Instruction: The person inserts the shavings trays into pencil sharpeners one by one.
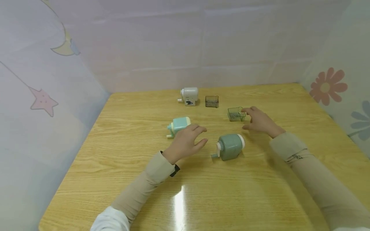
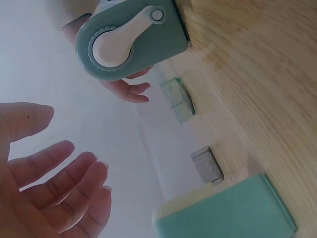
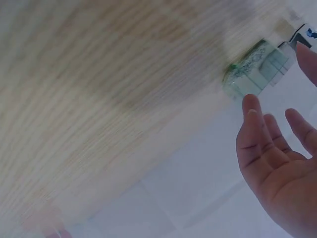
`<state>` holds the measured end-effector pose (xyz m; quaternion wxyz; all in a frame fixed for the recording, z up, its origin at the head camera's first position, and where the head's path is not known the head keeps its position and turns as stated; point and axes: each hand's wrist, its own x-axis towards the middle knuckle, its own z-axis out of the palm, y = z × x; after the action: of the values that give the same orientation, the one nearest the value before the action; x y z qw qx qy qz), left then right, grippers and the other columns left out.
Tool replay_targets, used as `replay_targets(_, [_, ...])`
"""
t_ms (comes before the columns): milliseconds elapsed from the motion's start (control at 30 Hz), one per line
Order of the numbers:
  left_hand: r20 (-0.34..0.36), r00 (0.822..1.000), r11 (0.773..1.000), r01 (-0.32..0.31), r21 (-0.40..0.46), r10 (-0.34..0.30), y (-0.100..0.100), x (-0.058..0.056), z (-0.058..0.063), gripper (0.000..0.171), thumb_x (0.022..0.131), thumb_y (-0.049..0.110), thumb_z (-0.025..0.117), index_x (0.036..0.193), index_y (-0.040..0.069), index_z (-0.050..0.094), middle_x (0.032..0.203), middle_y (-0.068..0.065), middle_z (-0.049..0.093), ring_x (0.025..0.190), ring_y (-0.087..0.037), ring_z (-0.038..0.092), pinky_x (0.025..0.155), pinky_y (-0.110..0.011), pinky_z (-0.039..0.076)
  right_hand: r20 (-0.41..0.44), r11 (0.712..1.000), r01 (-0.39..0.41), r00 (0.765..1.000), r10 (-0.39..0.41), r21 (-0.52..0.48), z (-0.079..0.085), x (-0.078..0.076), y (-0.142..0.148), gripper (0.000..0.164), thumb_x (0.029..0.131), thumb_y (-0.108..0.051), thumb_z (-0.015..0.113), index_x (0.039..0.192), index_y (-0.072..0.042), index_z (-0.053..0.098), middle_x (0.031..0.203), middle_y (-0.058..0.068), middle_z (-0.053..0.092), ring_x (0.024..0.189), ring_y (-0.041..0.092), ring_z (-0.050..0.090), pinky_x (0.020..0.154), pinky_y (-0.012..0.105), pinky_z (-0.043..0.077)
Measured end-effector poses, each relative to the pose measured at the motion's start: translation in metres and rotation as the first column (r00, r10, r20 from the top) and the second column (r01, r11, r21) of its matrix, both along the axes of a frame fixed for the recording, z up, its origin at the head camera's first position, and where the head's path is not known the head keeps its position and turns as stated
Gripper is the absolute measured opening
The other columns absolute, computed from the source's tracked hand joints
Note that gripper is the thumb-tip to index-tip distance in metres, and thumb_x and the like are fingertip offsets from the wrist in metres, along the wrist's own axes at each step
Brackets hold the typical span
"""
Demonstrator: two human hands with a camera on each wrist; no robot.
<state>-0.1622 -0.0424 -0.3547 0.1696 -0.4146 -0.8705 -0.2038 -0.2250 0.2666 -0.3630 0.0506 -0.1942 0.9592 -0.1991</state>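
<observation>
My right hand [image 1: 259, 122] has its fingertips right at the edge of a clear green-tinted shavings tray [image 1: 234, 116]; thumb and fingers are spread apart. In the right wrist view the same tray [image 3: 257, 67] shows shavings inside. My left hand [image 1: 186, 141] hovers with loosely bent, parted fingers, holding nothing. It partly covers a light-blue and cream pencil sharpener [image 1: 180, 123]. Between the hands stands a dark green crank pencil sharpener [image 1: 231, 147] with a white back rim, its crank toward the left. The left wrist view shows that sharpener's white crank arm [image 2: 129, 37].
At the back of the wooden table [image 1: 130, 128] stands a white pencil sharpener [image 1: 190, 95] with a crank. Beside it sits a smoky grey tray [image 1: 212, 101] with shavings. A pale cloth wall [image 1: 162, 48] rises behind the table's far edge.
</observation>
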Motion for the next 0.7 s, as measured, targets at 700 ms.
replay_targets(700, [-0.042, 0.993, 0.993, -0.113, -0.027, 0.112, -0.029, -0.012, 0.002, 0.029, 0.083, 0.020, 0.066, 0.106, 0.003, 0.062, 0.098, -0.009, 0.061, 0.089, -0.020, 0.057, 0.076, -0.029, 0.049, 0.120, 0.983, -0.037, 0.993, 0.015, 0.182, -0.012, -0.057, -0.001, 0.078, 0.072, -0.008, 0.069, 0.134, 0.015, 0.027, 0.131, 0.038, 0.028, 0.114, 0.052, 0.035, 0.090, 0.059, 0.035])
